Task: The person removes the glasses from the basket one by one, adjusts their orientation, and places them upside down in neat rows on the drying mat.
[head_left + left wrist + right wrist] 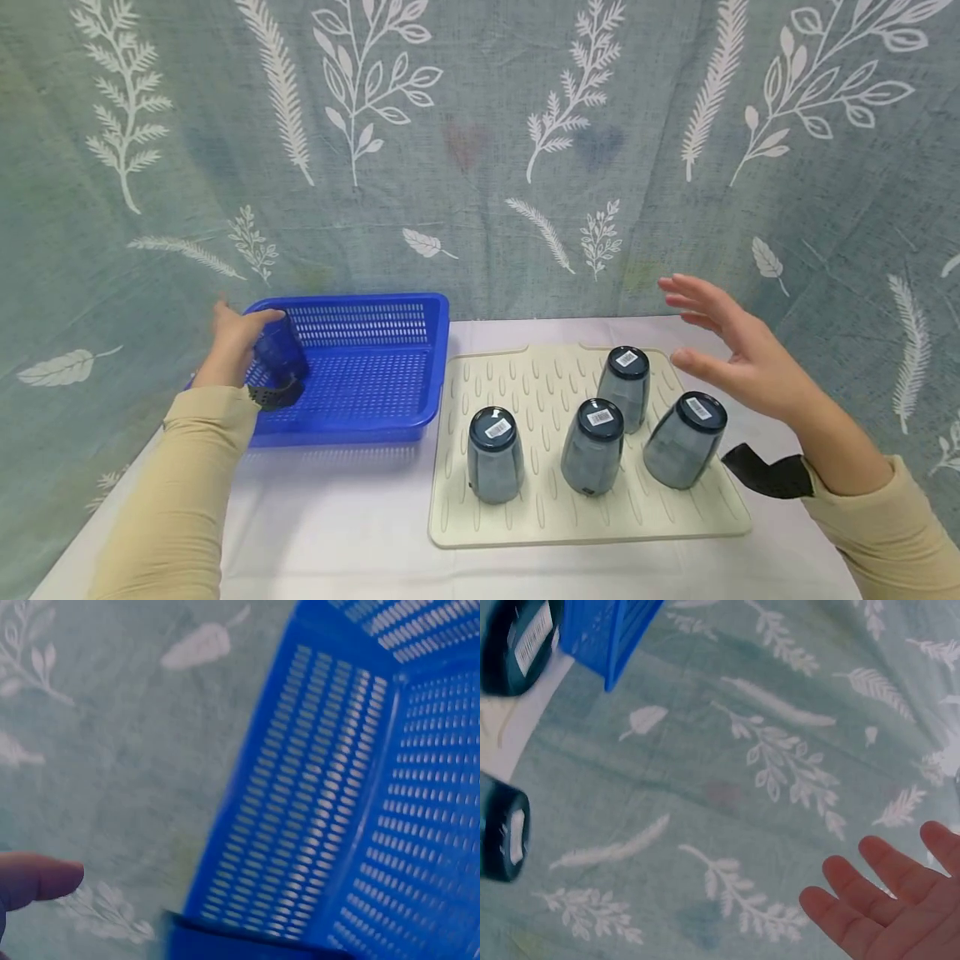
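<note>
My left hand point(234, 337) is at the left end of a blue plastic basket point(435, 367), beside a glass point(279, 348) that looks dark blue inside it. Its thumb reaches over the top of that glass in the head view, while a straight finger point(41, 879) shows apart from the glass's edge point(247, 941) in the left wrist view. Raised at the right, my right hand point(738, 354) has spread fingers and holds nothing. The closest glass point(686, 442) to it stands upside down on a cream drying mat point(525, 529).
Three more upside-down smoky glasses stand on the mat: one front left point(496, 458), one in the middle point(593, 450), one at the back point(626, 387). Barcode stickers mark their bases. A leaf-patterned cloth point(480, 167) hangs behind the white-covered table point(337, 533).
</note>
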`<state>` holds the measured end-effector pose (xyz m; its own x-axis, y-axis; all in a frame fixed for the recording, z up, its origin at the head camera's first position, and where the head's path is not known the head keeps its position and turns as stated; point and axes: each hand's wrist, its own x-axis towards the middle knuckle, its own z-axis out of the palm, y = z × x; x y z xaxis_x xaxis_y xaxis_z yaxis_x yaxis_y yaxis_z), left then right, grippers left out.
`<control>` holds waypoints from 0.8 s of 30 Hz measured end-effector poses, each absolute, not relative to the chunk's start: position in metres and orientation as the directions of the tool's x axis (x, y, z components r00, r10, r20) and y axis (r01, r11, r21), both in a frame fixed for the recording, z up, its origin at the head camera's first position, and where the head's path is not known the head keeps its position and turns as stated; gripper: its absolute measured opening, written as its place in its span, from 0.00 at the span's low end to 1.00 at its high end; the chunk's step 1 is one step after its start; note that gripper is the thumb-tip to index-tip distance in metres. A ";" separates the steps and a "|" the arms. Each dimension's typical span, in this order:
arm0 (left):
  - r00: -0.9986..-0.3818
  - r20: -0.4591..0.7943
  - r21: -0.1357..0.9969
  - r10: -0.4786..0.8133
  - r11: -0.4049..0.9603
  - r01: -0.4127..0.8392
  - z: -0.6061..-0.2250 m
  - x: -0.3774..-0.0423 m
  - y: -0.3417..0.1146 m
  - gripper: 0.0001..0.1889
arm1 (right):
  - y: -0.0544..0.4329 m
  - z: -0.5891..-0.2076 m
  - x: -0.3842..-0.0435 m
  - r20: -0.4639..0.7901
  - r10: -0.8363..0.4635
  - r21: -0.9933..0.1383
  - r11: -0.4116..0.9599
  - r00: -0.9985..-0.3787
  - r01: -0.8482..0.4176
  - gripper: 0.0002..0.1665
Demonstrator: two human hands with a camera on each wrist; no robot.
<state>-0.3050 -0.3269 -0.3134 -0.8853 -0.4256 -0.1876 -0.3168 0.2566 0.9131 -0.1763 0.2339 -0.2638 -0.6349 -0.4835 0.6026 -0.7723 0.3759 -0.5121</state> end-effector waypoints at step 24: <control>-0.753 -0.286 0.914 -0.592 0.067 -0.400 -0.372 -0.328 -0.335 0.60 | 0.227 -0.329 -0.130 0.570 -0.587 -0.664 0.083 -0.575 -0.743 0.40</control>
<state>-0.3281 -0.3350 -0.3720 -0.7533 -0.5921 -0.2863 -0.3998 0.0666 0.9142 -0.1298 0.2265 -0.3289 -0.5748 -0.5871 0.5700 -0.7430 0.0826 -0.6642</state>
